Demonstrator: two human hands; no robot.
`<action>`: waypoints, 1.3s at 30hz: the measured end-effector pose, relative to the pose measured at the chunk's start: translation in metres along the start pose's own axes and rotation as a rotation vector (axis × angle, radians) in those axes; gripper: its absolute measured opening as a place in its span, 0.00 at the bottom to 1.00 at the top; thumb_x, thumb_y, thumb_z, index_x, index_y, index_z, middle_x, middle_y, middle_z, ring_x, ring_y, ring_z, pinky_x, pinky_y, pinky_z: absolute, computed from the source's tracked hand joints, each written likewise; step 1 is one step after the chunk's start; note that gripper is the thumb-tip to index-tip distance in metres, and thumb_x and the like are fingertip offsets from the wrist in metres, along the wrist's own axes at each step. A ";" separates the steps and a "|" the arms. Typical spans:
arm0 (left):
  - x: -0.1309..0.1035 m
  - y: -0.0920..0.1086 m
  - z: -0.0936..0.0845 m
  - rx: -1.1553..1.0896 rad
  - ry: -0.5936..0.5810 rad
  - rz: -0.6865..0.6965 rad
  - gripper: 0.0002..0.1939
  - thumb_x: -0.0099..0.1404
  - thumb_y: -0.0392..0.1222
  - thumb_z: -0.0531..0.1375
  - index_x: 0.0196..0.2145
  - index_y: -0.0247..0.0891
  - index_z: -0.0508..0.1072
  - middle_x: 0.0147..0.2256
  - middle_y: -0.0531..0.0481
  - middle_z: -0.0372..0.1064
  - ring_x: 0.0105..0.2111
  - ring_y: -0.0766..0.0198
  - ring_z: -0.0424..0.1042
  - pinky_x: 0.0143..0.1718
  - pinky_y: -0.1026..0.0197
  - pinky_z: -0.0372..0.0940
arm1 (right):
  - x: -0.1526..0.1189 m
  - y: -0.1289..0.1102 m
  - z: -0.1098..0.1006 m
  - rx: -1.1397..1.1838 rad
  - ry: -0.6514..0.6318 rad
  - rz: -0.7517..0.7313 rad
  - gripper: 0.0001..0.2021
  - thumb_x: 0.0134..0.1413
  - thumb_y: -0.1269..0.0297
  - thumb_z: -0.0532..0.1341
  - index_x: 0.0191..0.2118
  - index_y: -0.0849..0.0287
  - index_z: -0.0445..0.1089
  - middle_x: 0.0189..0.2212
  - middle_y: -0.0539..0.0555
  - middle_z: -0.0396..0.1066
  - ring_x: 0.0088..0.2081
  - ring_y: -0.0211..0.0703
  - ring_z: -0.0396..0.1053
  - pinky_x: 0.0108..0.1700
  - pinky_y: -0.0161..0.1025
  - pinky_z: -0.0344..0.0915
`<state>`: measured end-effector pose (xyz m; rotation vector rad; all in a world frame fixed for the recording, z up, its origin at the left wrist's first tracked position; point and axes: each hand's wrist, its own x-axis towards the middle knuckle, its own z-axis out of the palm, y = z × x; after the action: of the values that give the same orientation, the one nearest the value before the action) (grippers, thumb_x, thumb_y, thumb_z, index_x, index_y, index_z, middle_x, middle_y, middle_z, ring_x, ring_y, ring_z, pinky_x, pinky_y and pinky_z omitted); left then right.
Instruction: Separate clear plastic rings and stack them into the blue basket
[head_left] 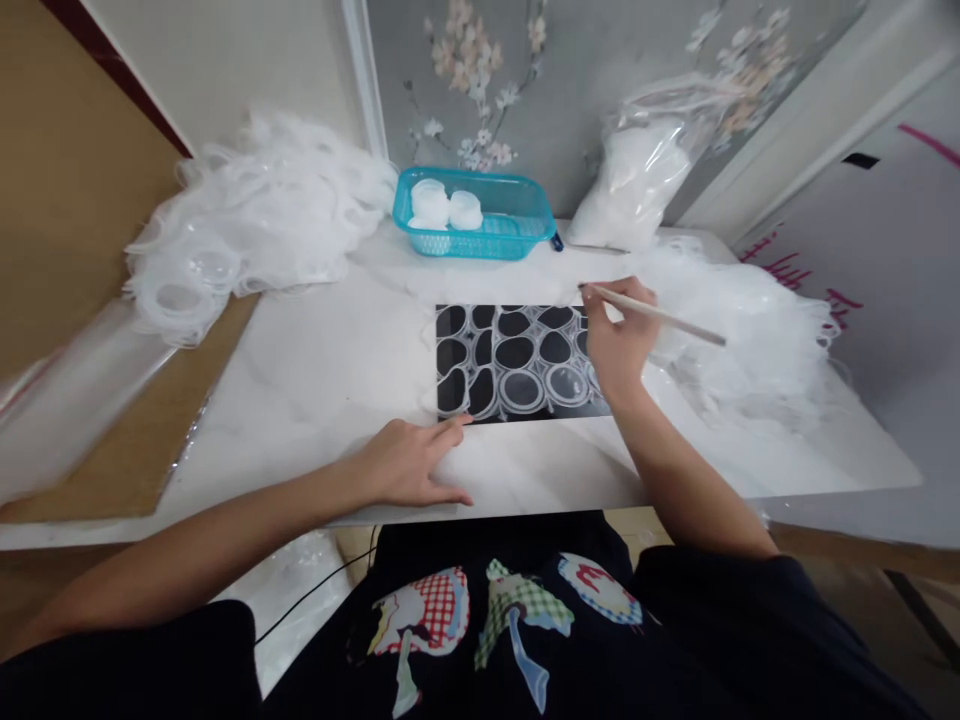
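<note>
A black sheet [517,355] covered with rows of whitish, clear-looking rings lies on the white table. My left hand [411,462] rests on the table at its near edge, fingers spread, the index fingertip touching the sheet's lower edge. Over the sheet's right side, my right hand [622,340] is closed around a thin pale stick [675,323]. The stick slants back to the right, and its dark tip shows near the fingertips; its exact kind is unclear.
A blue plastic basket [517,245] with white round pieces stands behind the sheet. White ring-shaped pieces are heaped at left [277,210] and right [750,330]. A clear bag [637,175] of white material leans against the wall. Brown board [202,390] lies at left.
</note>
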<state>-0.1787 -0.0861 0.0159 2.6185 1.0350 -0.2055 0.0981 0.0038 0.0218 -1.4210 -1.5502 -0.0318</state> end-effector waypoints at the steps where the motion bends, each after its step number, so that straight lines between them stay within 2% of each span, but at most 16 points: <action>1: 0.000 -0.002 0.002 -0.006 0.042 0.011 0.35 0.62 0.70 0.53 0.51 0.37 0.68 0.62 0.41 0.60 0.44 0.52 0.76 0.36 0.57 0.68 | -0.001 0.004 -0.006 0.044 -0.036 0.017 0.08 0.59 0.62 0.58 0.32 0.55 0.72 0.33 0.54 0.74 0.46 0.52 0.68 0.56 0.63 0.58; 5: 0.005 -0.002 0.007 0.022 0.197 0.032 0.28 0.70 0.63 0.47 0.51 0.38 0.68 0.57 0.42 0.67 0.41 0.57 0.77 0.32 0.61 0.67 | -0.042 0.010 -0.020 0.273 -0.437 0.008 0.05 0.55 0.62 0.63 0.30 0.53 0.74 0.30 0.54 0.74 0.43 0.51 0.68 0.49 0.53 0.65; 8: 0.018 0.012 0.006 0.085 0.205 0.055 0.26 0.72 0.61 0.45 0.51 0.40 0.69 0.58 0.43 0.66 0.40 0.58 0.78 0.30 0.62 0.65 | -0.070 0.010 -0.021 0.396 -0.566 0.036 0.04 0.54 0.61 0.64 0.31 0.53 0.75 0.30 0.53 0.74 0.42 0.50 0.69 0.48 0.50 0.66; 12: 0.042 0.031 0.003 0.122 0.177 0.122 0.26 0.71 0.60 0.47 0.52 0.38 0.69 0.59 0.40 0.64 0.41 0.55 0.77 0.34 0.59 0.67 | -0.073 0.014 -0.018 0.419 -0.588 0.075 0.03 0.53 0.62 0.64 0.31 0.52 0.75 0.31 0.53 0.75 0.45 0.51 0.69 0.51 0.51 0.65; 16: 0.058 0.037 0.001 0.190 0.136 0.088 0.26 0.72 0.60 0.45 0.53 0.38 0.68 0.59 0.39 0.64 0.34 0.57 0.78 0.29 0.59 0.66 | -0.069 0.016 -0.017 0.410 -0.593 0.082 0.02 0.52 0.64 0.64 0.30 0.53 0.75 0.31 0.54 0.75 0.45 0.52 0.69 0.51 0.52 0.65; 21: 0.062 0.040 0.000 0.294 0.120 0.070 0.27 0.73 0.59 0.43 0.52 0.38 0.69 0.59 0.40 0.64 0.32 0.58 0.77 0.26 0.61 0.63 | -0.071 0.015 -0.016 0.407 -0.600 0.099 0.02 0.51 0.66 0.65 0.30 0.53 0.76 0.31 0.54 0.75 0.45 0.52 0.68 0.52 0.52 0.65; 25: 0.062 0.045 0.001 0.275 0.153 0.040 0.25 0.73 0.57 0.45 0.52 0.38 0.69 0.58 0.39 0.66 0.33 0.57 0.78 0.27 0.60 0.64 | -0.070 0.017 -0.015 0.413 -0.609 0.100 0.02 0.51 0.66 0.65 0.30 0.54 0.76 0.31 0.54 0.75 0.45 0.51 0.69 0.52 0.51 0.65; 28: 0.061 0.047 0.001 0.261 0.131 0.028 0.25 0.73 0.57 0.45 0.54 0.38 0.69 0.59 0.39 0.64 0.34 0.56 0.78 0.28 0.59 0.65 | -0.069 0.018 -0.015 0.400 -0.605 0.073 0.02 0.52 0.66 0.64 0.30 0.54 0.75 0.31 0.55 0.75 0.45 0.52 0.69 0.52 0.52 0.65; 33: 0.059 0.043 0.002 0.178 0.137 0.003 0.27 0.71 0.60 0.45 0.54 0.39 0.68 0.59 0.42 0.65 0.38 0.55 0.77 0.29 0.61 0.64 | -0.076 0.013 -0.021 0.298 -0.588 -0.047 0.04 0.55 0.66 0.62 0.32 0.52 0.74 0.34 0.54 0.77 0.56 0.56 0.64 0.58 0.57 0.60; 36: 0.060 0.042 0.001 0.089 0.147 -0.016 0.29 0.69 0.63 0.48 0.56 0.40 0.66 0.57 0.43 0.68 0.40 0.55 0.77 0.30 0.61 0.64 | -0.086 0.003 -0.025 0.162 -0.581 -0.204 0.08 0.54 0.71 0.60 0.33 0.50 0.73 0.33 0.52 0.77 0.60 0.55 0.61 0.64 0.61 0.49; 39: 0.060 0.042 -0.001 0.059 0.133 -0.010 0.31 0.66 0.66 0.51 0.52 0.38 0.69 0.58 0.43 0.67 0.41 0.54 0.76 0.30 0.61 0.64 | -0.083 0.000 -0.024 0.046 -0.608 -0.365 0.10 0.52 0.74 0.60 0.34 0.49 0.73 0.31 0.51 0.76 0.59 0.54 0.61 0.67 0.61 0.39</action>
<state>-0.1060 -0.0759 0.0116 2.7119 1.1016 -0.0660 0.0983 -0.0716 -0.0199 -1.1458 -2.2798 0.2353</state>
